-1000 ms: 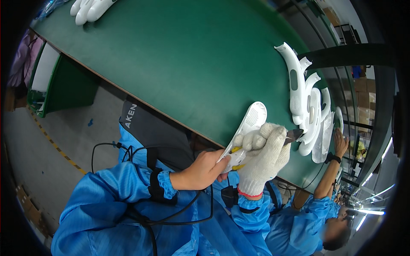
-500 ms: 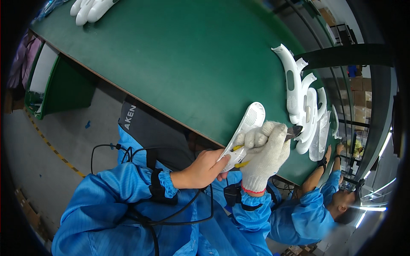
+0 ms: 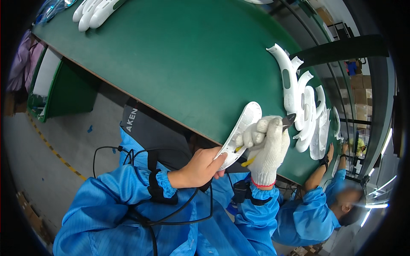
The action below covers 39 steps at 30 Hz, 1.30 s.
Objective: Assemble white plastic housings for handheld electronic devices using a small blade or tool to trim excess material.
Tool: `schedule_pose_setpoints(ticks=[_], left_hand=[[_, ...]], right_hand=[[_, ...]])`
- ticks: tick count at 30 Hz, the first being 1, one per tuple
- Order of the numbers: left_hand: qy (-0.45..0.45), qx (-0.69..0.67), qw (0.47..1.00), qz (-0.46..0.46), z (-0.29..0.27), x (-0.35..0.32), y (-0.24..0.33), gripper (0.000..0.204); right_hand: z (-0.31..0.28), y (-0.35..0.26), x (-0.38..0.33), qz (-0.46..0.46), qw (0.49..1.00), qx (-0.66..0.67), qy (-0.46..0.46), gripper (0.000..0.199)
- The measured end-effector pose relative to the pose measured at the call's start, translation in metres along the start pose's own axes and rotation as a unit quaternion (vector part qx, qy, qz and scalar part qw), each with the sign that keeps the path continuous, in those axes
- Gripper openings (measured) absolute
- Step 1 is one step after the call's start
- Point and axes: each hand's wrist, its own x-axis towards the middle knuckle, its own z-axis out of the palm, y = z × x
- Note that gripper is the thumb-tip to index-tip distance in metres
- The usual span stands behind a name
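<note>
Green desk (image 3: 179, 68): white shells (image 3: 294, 100) are laid at two o'clock from perforated part (image 3: 240, 132) clamped in left hand (image 3: 200, 168); yellow-handled tool (image 3: 289, 120) is gripped in right hand (image 3: 268, 145).

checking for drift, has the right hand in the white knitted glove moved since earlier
Yes: the gloved right hand moved slightly upward in view against the white curved plastic parts.

The right hand (image 3: 269, 149) hides most of a tool (image 3: 289, 120), and the top edge crops 3 white pieces (image 3: 88, 17).
</note>
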Motion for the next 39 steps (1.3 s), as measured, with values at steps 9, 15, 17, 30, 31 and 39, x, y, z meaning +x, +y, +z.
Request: schedule_pose_setpoints(ticks=[9, 15, 17, 30, 31, 39], left_hand=[[0.003, 0.014, 1.0, -0.003, -0.001, -0.002, 0.0, 0.031], [0.018, 0.009, 1.0, -0.002, 0.0, -0.003, 0.001, 0.033], [0.027, 0.009, 1.0, 0.0, 0.002, -0.003, 0.002, 0.033], [0.015, 0.033, 0.999, -0.007, -0.001, -0.003, 0.003, 0.033], [0.014, 0.036, 0.999, -0.01, -0.001, -0.003, 0.003, 0.032], [0.018, 0.033, 0.999, -0.014, 0.0, -0.003, 0.001, 0.032]], right_hand=[[0.0, -0.002, -0.003, 0.022, 0.998, -0.047, 0.021, 0.038], [0.002, 0.0, -0.004, 0.014, 0.996, -0.084, 0.031, 0.039], [0.008, 0.005, -0.004, -0.008, 0.997, -0.062, 0.035, 0.039], [-0.001, 0.006, -0.003, 0.013, 0.998, -0.046, 0.045, 0.038], [-0.003, 0.007, -0.004, 0.01, 0.998, -0.04, 0.048, 0.039], [0.014, 0.012, -0.007, -0.028, 0.991, -0.053, 0.12, 0.037]])
